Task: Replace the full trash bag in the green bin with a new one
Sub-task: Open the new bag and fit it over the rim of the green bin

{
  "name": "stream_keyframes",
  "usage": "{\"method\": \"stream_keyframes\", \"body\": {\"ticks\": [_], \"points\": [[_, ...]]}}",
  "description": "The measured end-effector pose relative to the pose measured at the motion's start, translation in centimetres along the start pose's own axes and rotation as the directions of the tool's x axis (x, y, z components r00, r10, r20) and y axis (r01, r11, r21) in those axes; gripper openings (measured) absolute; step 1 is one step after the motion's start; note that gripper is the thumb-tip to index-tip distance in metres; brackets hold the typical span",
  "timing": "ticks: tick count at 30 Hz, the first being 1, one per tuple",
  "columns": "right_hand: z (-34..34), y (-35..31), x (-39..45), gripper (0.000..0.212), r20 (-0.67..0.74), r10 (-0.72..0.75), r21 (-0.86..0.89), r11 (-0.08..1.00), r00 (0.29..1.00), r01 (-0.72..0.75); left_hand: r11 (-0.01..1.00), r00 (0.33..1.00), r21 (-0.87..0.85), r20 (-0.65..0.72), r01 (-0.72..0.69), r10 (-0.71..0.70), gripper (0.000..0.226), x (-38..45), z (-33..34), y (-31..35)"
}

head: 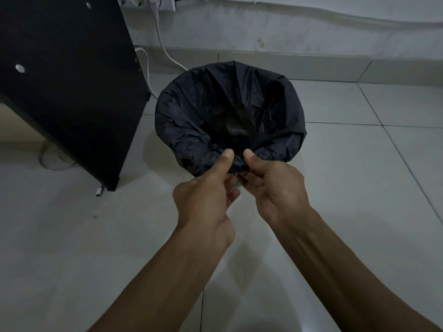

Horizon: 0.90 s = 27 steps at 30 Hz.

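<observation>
A: Grips? 
B: Left hand [206,188] and right hand [273,185] are both pinching the black trash bag [230,111] at its near rim, over the bin on the tiled floor [359,188].
A: Handling?
B: Thin, soft, probably slippery; gathering the rim folds looks safest.

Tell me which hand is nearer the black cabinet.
Left. The left hand pinches the black bag on the black cabinet's side; the right hand grips beside it, farther away.

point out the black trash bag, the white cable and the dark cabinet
black trash bag [191,111]: head view, on the folded-over plastic at its left side.
white cable [165,47]: head view, on the stretch running down the wall.
dark cabinet [67,80]: head view, on its broad side panel.
</observation>
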State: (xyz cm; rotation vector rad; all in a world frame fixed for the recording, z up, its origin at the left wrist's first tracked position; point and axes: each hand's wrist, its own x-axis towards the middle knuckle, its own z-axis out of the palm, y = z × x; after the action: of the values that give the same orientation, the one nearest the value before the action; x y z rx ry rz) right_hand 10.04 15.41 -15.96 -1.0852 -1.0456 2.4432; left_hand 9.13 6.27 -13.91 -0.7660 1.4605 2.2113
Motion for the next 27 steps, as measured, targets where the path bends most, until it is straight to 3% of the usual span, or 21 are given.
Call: {"method": "stream_keyframes", "body": {"ticks": [4, 11, 17, 23, 27], "points": [[0.1, 0.5, -0.5, 0.024, -0.011, -0.002, -0.054, 0.999, 1.0, 0.001, 0.994, 0.996, -0.09, -0.054, 0.069, -0.074, 0.035, 1.4, 0.8, 0.7], [0.2, 0.4, -0.5, 0.014, 0.036, 0.004, -0.079, 0.997, 0.999, -0.001, 0.995, 0.989, -0.071, -0.122, 0.074, -0.083, 0.018, 2.9, 1.3, 1.0], [-0.8, 1.2, -0.6, 0.018, 0.086, 0.087, -0.146, 0.987, 0.992, -0.074, 0.995, 0.998, -0.101, -0.059, -0.016, 0.01, 0.011, 3.1, 0.3, 1.7], [-3.1, -0.3, -0.2, 0.015, 0.016, 0.144, 0.078, 0.986, 0.989, -0.145, 0.996, 0.996, -0.075, 0.062, -0.054, 0.059, 0.016, 4.8, -1.3, 3.8], [-3.5, -0.5, 0.4, 0.007, 0.087, 0.074, 0.033, 0.996, 0.993, -0.077, 0.996, 0.992, -0.003, 0.094, -0.085, 0.085, 0.022, 5.8, -2.4, 4.5]]}}
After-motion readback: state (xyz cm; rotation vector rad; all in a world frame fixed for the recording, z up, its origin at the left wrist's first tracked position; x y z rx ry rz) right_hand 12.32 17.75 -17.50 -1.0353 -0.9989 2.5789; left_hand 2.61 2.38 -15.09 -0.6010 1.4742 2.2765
